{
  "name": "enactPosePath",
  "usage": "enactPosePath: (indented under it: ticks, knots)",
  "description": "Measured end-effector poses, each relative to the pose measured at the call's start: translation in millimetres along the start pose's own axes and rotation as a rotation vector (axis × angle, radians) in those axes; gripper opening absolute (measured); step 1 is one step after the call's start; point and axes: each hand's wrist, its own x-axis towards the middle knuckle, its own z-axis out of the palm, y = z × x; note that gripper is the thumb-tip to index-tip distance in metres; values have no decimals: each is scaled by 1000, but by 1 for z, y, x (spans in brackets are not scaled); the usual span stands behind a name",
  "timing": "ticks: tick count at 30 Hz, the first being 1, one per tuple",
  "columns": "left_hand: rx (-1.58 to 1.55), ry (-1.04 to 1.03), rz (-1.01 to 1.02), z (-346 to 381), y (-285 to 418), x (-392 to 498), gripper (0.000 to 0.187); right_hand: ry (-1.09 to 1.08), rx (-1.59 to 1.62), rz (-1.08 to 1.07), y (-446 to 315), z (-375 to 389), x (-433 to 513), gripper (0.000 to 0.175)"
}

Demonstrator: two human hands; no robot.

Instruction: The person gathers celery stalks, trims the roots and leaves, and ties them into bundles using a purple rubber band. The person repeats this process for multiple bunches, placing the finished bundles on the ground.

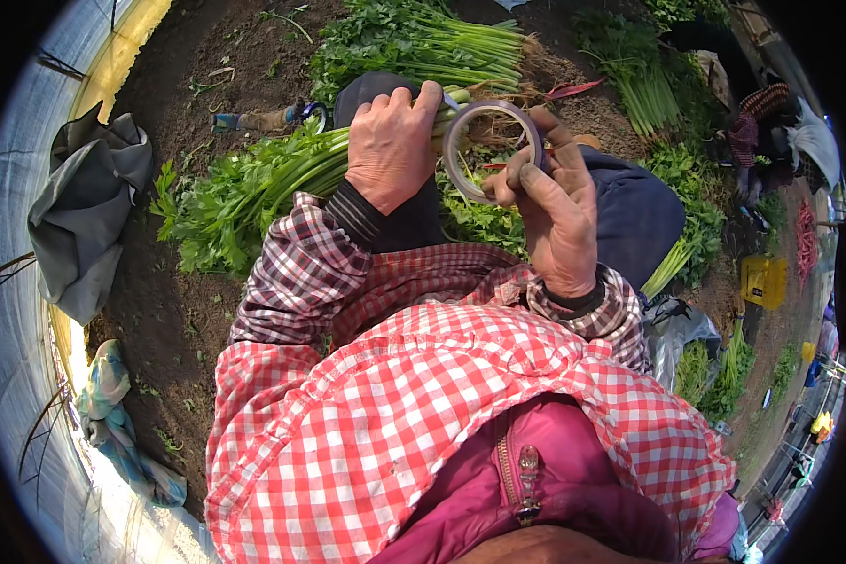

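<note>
My left hand (393, 151) is closed around a bunch of green celery (292, 166), just below its root end. The bunch's leaves (215, 204) spread to the left, low over the soil. A roll of clear adhesive tape (457, 151) hangs on the fingers of my right hand (557, 194), beside the celery's base. A short pale strip (450, 101) shows by my left thumb; whether it joins the roll cannot be made out. Pale roots (490, 127) appear behind and through the ring.
A larger celery pile (430, 49) lies ahead, with more bunches (631, 77) to the right. A second tape roll (316, 116) lies by a wood-like handle (257, 121). Grey cloth (92, 211) hangs by plastic sheeting at left. A yellow container (763, 280) and a crouching person (754, 134) are at right.
</note>
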Motion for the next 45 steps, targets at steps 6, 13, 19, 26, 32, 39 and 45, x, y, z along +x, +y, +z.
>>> enactPosePath:
  ticks: [6,13,19,26,32,39,45]
  knots:
    - [26,77,-85,2,-6,8,44,-309,-699,-138,10,14,-42,60]
    - [-70,-42,-218,-10,-8,12,63,-239,-981,-302,62,-27,-54,62]
    - [-260,-226,-260,-21,-20,22,71,61,-837,-111,99,-60,5,16]
    - [-520,-258,-236,-22,-34,24,69,-103,-783,-150,131,-76,89,16]
    - [-357,-212,-31,-27,-18,9,71,-564,-1053,-578,109,-76,164,25]
    - [72,-160,162,-15,-4,-3,50,-1038,-1744,-773,23,-24,203,15]
    - [143,-162,64,-5,4,-5,41,-881,-1751,-734,-19,10,117,37]
